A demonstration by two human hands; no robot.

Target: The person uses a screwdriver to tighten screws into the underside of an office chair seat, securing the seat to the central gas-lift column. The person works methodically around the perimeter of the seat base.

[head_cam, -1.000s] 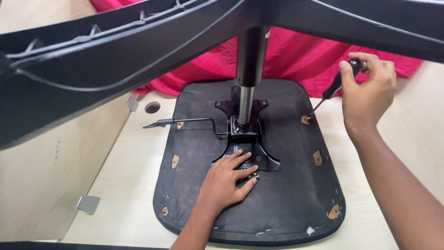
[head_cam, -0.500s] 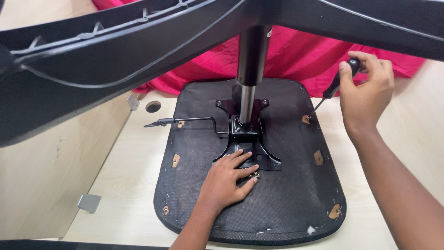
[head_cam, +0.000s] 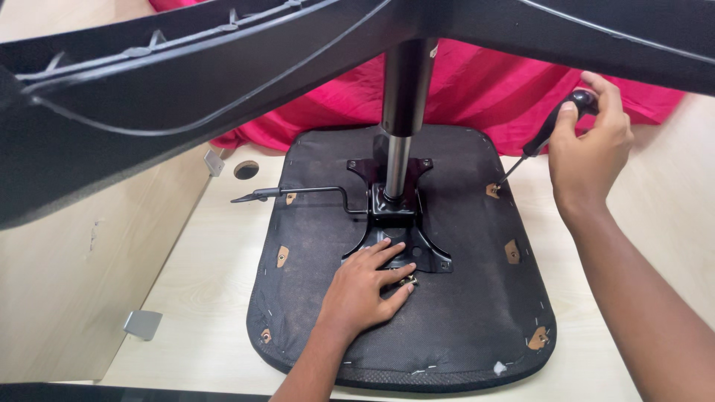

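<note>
- Pale wooden table (head_cam: 186, 298) carries an upturned black seat pan (head_cam: 462, 313) near its middle, red cloth (head_cam: 477, 89) along the far edge.
- Left hand (head_cam: 365, 290) lies flat, fingers spread, on the metal mounting plate (head_cam: 395, 223).
- Right hand (head_cam: 588, 149) has fingers wrapped round a black screwdriver (head_cam: 551, 130), tip at the seat pan's far right corner.

I see matt black fabric on the seat underside (head_cam: 462, 298), a glossy metal column (head_cam: 398, 160), pale smooth wood-grain counter (head_cam: 201, 283), and red cloth (head_cam: 477, 89).

Single head cam, looks steeply down, close over seat underside (head_cam: 454, 313); top probably blocked.
</note>
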